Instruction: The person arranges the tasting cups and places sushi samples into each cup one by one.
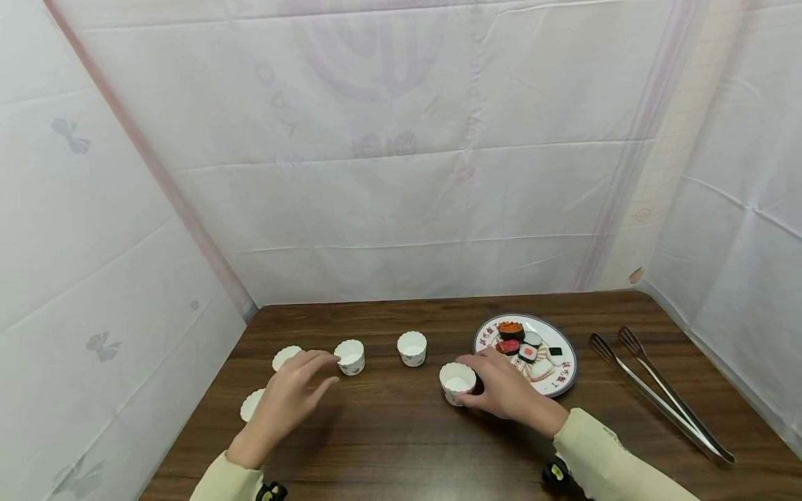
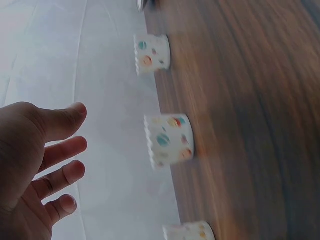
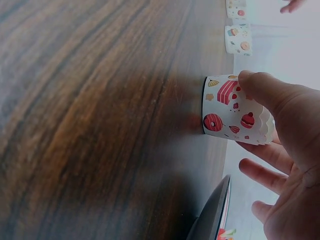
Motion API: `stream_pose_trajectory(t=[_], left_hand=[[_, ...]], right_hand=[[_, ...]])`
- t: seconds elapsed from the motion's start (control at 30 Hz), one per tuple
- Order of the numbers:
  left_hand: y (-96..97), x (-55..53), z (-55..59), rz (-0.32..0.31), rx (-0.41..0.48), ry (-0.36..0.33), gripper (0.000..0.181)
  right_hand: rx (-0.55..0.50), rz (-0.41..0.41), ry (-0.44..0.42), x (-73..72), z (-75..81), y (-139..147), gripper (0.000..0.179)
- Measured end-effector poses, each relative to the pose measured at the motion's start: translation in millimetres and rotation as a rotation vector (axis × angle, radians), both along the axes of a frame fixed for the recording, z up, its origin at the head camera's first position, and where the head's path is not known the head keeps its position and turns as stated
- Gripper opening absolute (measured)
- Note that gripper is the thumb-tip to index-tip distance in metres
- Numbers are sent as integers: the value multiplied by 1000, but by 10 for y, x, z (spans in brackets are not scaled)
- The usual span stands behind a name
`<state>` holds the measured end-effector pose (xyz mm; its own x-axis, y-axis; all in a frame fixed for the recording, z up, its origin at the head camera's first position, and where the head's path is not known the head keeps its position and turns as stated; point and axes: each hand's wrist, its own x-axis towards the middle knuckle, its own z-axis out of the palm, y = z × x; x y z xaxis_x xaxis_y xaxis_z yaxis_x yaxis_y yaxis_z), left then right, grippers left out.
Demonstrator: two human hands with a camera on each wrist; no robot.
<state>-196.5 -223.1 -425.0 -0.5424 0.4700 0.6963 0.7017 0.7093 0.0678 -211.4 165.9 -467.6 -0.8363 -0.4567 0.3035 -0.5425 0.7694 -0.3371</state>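
Between the thumb and fingers of my right hand (image 1: 504,390) is a white paper baking cup (image 1: 456,385) with a scalloped rim. Cake and donut prints show on this cup (image 3: 230,107) in the right wrist view, its base right at the tabletop. My left hand (image 1: 291,393) hovers over the left side of the table, fingers apart and nothing in them. Close to its fingertips stands another baking cup (image 1: 350,357), and a further cup (image 1: 412,348) sits in the middle. Two more, a back left cup (image 1: 285,356) and a front left cup (image 1: 251,405), are partly covered by the left hand.
Right of the held cup lies a round plate (image 1: 569,379) with several sushi pieces (image 1: 528,353), partly behind the right hand. Metal tongs (image 1: 673,410) rest along the right side of the brown wooden table (image 1: 388,445). White sheeting (image 1: 401,209) hangs behind the table and at both sides.
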Motion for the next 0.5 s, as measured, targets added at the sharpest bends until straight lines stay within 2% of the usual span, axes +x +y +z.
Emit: stream_pose_trajectory(t=[0.23,0.5], left_hand=[[285,-100,72,-88,-16,0,38],[552,-130,117,-106,-49,-64,33]], right_hand=[[-7,6,14,26,-16,4,59],[-7,22,42,52,-24,-7,57]])
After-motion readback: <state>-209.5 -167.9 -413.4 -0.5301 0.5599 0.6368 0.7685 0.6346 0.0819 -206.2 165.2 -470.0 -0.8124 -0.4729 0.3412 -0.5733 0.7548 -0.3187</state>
